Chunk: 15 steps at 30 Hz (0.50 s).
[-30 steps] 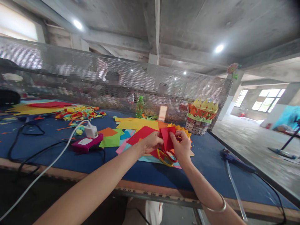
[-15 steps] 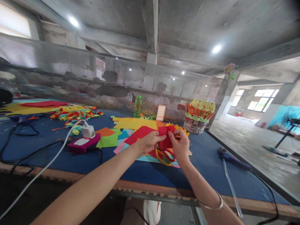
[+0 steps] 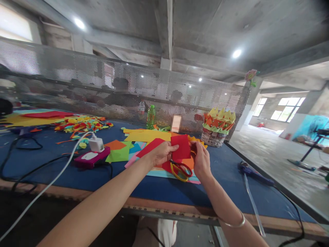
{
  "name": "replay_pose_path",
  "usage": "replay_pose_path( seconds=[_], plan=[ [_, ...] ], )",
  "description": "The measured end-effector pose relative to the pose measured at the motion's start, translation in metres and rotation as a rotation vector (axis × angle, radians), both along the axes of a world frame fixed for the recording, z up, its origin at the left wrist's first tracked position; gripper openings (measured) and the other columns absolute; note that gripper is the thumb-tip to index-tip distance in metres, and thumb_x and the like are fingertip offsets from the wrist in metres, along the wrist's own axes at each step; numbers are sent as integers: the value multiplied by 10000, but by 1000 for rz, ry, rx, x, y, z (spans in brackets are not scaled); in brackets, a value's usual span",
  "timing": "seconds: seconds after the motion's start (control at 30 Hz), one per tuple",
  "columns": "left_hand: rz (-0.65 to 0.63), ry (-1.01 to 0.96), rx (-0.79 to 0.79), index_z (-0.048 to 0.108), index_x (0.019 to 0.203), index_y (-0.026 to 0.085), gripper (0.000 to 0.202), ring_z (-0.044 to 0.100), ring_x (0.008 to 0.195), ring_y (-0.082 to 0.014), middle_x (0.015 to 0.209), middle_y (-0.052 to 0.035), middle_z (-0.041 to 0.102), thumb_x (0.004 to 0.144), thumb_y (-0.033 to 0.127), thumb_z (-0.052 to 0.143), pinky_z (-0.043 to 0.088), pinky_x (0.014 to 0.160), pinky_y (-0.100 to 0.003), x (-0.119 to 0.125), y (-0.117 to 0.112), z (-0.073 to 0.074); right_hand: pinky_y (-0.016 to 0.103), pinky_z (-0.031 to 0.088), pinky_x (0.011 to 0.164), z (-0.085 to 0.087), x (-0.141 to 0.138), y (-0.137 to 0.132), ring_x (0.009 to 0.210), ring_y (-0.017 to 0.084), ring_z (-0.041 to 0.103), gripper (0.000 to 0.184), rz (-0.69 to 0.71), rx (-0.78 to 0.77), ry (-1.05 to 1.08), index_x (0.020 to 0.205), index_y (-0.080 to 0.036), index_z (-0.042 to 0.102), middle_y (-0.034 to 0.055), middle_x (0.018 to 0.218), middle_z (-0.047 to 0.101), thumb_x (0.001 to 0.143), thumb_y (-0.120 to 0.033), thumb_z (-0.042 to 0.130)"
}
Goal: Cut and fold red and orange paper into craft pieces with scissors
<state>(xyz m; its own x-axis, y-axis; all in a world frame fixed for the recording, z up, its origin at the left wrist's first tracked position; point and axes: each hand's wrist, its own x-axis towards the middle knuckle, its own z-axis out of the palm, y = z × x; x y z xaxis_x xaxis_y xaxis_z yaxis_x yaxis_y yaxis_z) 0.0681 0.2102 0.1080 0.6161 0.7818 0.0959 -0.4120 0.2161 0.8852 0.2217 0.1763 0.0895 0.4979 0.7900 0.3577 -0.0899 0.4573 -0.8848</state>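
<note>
**Red paper held in both hands above the table**

Left hand (image 3: 161,153): closed in a narrow pinch, thumb on top, on the left edge of the red paper (image 3: 181,146). The fingers sit behind the sheet.

Right hand (image 3: 202,159): closed on the paper's right edge, fingertips at its lower right corner. A bangle (image 3: 232,223) sits on that wrist.

Red paper: a small, flat, roughly square piece spanning the gap between the two hands. It is raised off the table (image 3: 226,171) and its face is turned toward the camera. Its middle is free of both grips; only the side edges are held.

Below the hands: scissors (image 3: 181,169) with yellow and red handles lie on loose coloured sheets (image 3: 146,135), just near of the held paper. Neither hand touches them.

Surroundings:
- A basket (image 3: 214,139) with folded paper points stands to the far right of the hands.
- A green bottle (image 3: 150,117) stands at the far side, by the mesh screen (image 3: 102,85).
- To the left, a white charger (image 3: 96,144) rests on a pink box (image 3: 89,158), with cables running off it.
- Paper scraps (image 3: 79,124) lie at the far left.
- A glue gun (image 3: 253,171) lies to the right, well apart from the hands.

Other people sit behind the screen; their hands cannot be made out.
</note>
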Motion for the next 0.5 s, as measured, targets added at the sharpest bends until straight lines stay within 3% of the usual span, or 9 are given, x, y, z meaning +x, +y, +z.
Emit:
replay_pose_path(
  seconds=[0.2,0.37,0.5],
  plan=[
    [30,-18,14,716,927,51,141,738,697,-201,779,-134,762,888,53,581,581,698,-285,-4,4,2,235,426,542,1,0,-1,641,132,591,327,68,-96,50,752,-215,666,-4,734,659,713,-539,644],
    [97,-65,27,716,944,66,163,744,778,-216,852,-139,768,898,77,561,579,781,-316,-6,13,1,240,389,500,1,-4,-5,578,129,539,427,175,-173,-42,710,-192,677,6,659,634,678,-617,692],
    [124,-90,42,718,926,73,139,740,783,-209,866,-130,767,879,90,588,576,779,-303,-6,17,-1,238,376,520,1,-6,-7,583,123,525,417,253,-172,-147,682,-171,695,19,661,657,614,-574,780]
  ],
)
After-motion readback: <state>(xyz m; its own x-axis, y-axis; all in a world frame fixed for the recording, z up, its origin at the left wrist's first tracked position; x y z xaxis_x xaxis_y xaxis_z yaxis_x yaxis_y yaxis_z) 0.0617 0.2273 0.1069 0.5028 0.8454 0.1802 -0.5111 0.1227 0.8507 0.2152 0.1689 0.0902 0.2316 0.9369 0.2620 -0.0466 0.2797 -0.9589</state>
